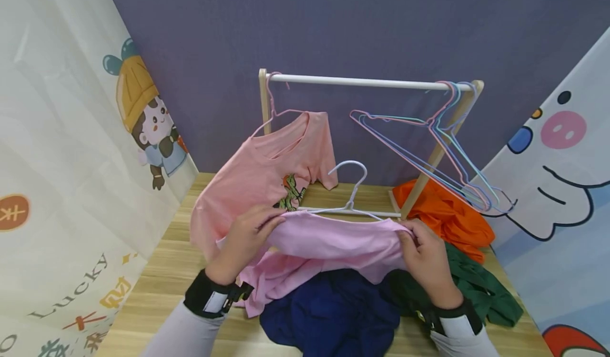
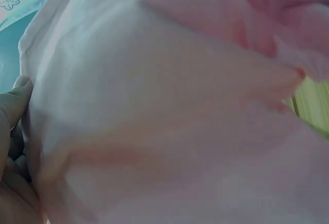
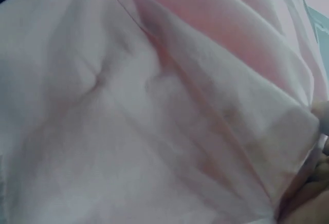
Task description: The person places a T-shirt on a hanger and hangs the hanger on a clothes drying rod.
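Both hands hold up a light pink shirt (image 1: pixel 333 239) by its upper edge. My left hand (image 1: pixel 248 238) pinches the edge at the left, and my right hand (image 1: pixel 426 253) pinches it at the right. Out of the shirt's top rises the hook of a pale lavender hanger (image 1: pixel 355 187), its arms running down behind the cloth and partly hidden. Pink fabric (image 2: pixel 154 106) fills most of the left wrist view, with thumb and fingers at its left edge. In the right wrist view, the fingers grip folded cloth (image 3: pixel 231 131) at the right border.
Behind stands a rack with a white rail (image 1: pixel 362 82). A salmon T-shirt (image 1: pixel 267 161) hangs at its left end, several bare hangers (image 1: pixel 448 129) at its right. A navy garment (image 1: pixel 329 314), a green garment (image 1: pixel 486 288) and an orange garment (image 1: pixel 443 214) lie on the wooden table (image 1: pixel 143 304).
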{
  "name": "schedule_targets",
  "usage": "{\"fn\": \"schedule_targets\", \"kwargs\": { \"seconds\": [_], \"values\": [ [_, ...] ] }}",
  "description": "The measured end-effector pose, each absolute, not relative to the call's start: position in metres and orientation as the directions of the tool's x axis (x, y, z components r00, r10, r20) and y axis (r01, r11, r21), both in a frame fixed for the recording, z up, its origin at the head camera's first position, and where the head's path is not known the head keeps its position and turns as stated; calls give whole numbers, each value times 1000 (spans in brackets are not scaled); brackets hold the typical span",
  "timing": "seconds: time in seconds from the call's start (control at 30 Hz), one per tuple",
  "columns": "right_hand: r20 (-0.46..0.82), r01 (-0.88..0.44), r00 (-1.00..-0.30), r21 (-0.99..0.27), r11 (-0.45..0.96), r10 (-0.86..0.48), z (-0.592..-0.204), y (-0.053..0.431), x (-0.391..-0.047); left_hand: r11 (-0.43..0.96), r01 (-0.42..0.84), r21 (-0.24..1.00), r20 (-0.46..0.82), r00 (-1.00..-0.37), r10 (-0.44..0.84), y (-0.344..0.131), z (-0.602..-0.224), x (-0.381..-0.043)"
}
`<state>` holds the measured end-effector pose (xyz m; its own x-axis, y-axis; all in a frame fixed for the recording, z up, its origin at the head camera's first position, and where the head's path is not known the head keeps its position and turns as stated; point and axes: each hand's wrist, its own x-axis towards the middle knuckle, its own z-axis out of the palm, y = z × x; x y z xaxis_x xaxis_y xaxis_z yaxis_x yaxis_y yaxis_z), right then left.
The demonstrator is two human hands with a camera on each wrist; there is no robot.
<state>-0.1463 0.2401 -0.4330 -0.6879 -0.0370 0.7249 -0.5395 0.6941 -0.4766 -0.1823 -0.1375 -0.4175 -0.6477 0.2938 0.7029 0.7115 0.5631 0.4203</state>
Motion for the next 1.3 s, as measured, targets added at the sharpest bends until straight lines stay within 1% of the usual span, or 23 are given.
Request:
{"fn": "schedule_targets", "kwargs": {
  "seconds": [0.1,0.17,0.4,0.57,0.67,0.73,0.87,0.97,1.07,1.17,1.3],
  "values": [
    [715,-520,-699,-493,697,-16,-432,245,-143,579,694,428,680,-669,300,-145,-417,-180],
    [712,-518,-702,-500,694,-11,-432,247,-141,587,693,418,669,-672,316,-148,-418,-179],
    [729,-562,-682,-478,675,-51,-431,250,-139,618,692,373,615,-683,394,-152,-426,-177],
    [706,-522,-707,-486,701,-37,-431,260,-140,619,663,421,618,-709,339,-155,-429,-175],
    [704,-503,-709,-471,724,-34,-428,267,-139,612,656,442,634,-711,305,-158,-427,-174],
    [710,-512,-702,-452,731,-53,-426,270,-139,608,657,446,643,-707,293,-159,-425,-174],
    [699,-536,-703,-400,743,-131,-419,269,-136,602,670,435,661,-691,291,-160,-423,-173],
    [650,-529,-738,-390,754,-182,-416,266,-132,590,692,417,676,-670,308,-159,-423,-173],
    [588,-503,-785,-421,755,-195,-417,263,-129,576,705,414,675,-663,325,-157,-425,-174],
    [531,-477,-828,-493,728,-182,-421,264,-127,577,693,432,654,-681,328,-156,-426,-174],
    [451,-436,-878,-613,659,-161,-426,267,-124,584,662,470,610,-721,327,-157,-427,-176]
  ]
}}
